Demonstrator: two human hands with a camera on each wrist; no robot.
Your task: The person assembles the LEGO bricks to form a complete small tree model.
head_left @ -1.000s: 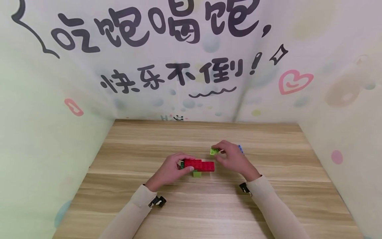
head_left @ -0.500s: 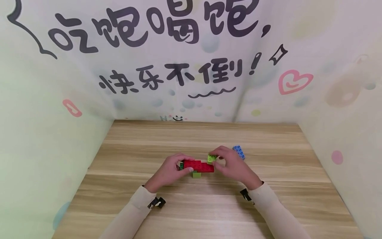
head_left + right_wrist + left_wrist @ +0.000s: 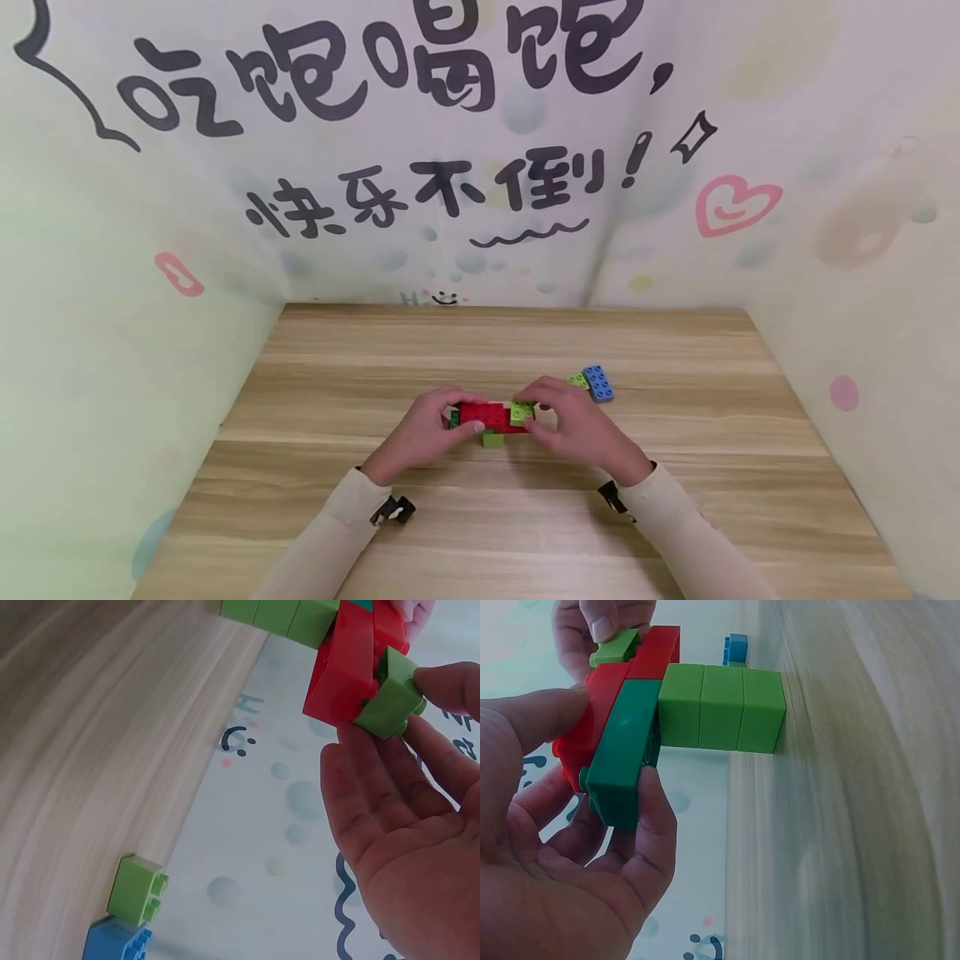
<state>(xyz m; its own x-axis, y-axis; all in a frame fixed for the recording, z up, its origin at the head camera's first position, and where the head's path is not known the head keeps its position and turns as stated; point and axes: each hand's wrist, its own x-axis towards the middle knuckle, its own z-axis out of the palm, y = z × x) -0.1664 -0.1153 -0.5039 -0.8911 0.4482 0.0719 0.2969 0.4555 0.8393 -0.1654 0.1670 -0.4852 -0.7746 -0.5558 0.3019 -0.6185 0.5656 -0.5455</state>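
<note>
A toy-brick build stands on the table: a column of light green bricks [image 3: 721, 709] carries a dark green brick [image 3: 622, 750] and red bricks [image 3: 482, 414] laid across the top. My left hand [image 3: 427, 427] grips the build's left end, thumb on the red and fingers under the dark green brick. My right hand [image 3: 581, 421] pinches a small light green brick [image 3: 391, 694] between thumb and fingers. In the right wrist view that brick sits tilted against the studs of the right-hand red brick [image 3: 345, 667]; whether it is pressed fully down I cannot tell.
Behind my right hand, a blue brick [image 3: 598, 383] lies on the wooden table [image 3: 480, 533] next to another small light green brick [image 3: 577, 381]. A printed wall sheet [image 3: 450, 250] rises at the table's back edge, with side walls left and right.
My right hand has brought the small light green brick left and nearer, onto the red bricks. This uncovers the blue brick and the loose green one. The left hand keeps its hold.
</note>
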